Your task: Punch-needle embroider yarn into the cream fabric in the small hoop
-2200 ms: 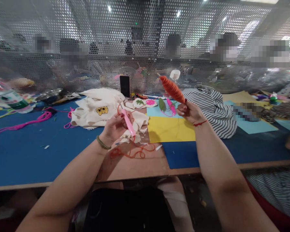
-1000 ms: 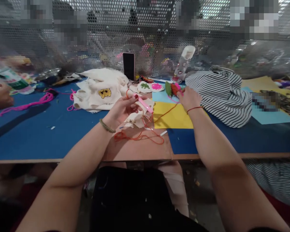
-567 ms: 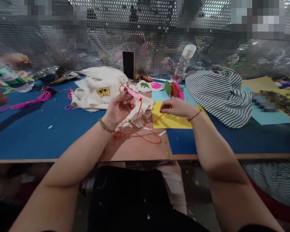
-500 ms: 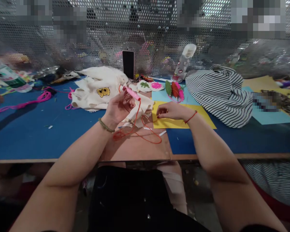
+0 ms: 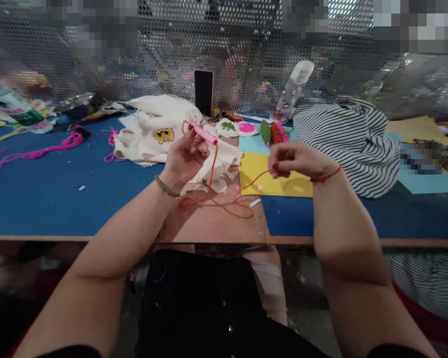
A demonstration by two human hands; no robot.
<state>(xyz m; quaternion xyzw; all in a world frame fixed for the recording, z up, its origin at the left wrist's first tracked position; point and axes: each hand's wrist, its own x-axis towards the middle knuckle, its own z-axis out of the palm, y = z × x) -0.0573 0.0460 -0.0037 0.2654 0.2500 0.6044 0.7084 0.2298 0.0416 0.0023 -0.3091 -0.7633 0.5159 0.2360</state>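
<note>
My left hand (image 5: 185,153) is closed on a pink tube-shaped tool (image 5: 205,134), held above the brown board (image 5: 216,228). Orange yarn (image 5: 231,214) hangs from the tool's right end and lies in loose loops on the board. With its fingers pinched, my right hand (image 5: 293,160) grips a strand of that yarn over the yellow sheet (image 5: 256,174). A piece of cream cloth (image 5: 224,161) lies between the hands. Behind my left hand rests a larger cream cloth (image 5: 142,134) bearing a yellow embroidered patch (image 5: 163,135).
A phone (image 5: 203,93) stands upright at the back, near round embroidered patches (image 5: 246,128) and yarn bundles (image 5: 274,133). Striped fabric (image 5: 351,144) and a white-topped bottle (image 5: 293,92) are at the right. Pink yarn (image 5: 48,155) and a plastic bottle (image 5: 17,107) lie left.
My right hand has moved right and slightly up, drawing the orange strand out with it. My left hand still holds the pink tool. The other person's hand at the left edge has gone from view.
</note>
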